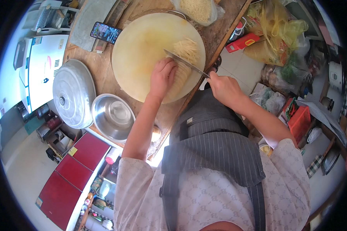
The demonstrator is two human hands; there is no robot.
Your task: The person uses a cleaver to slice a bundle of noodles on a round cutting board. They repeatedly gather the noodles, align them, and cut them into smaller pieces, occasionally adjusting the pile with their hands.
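A round, pale cutting board (136,55) lies on a wooden table (102,69). My right hand (224,86) grips the handle of a kitchen knife (190,65), whose blade points up and left over the board. My left hand (164,75) rests with curled fingers on a row of thin, pale slices (180,78), probably potato, close beside the blade. Beyond the knife sits a heap of fine pale shreds (187,49). The slices are partly hidden under my left fingers.
Left of the board stand a steel bowl (112,117) and a large metal lid (73,93). A smartphone (105,32) with a lit screen touches the board's upper left. A clear bag of pale shreds (196,10) sits at the back. Plastic bags (277,29) crowd the right side.
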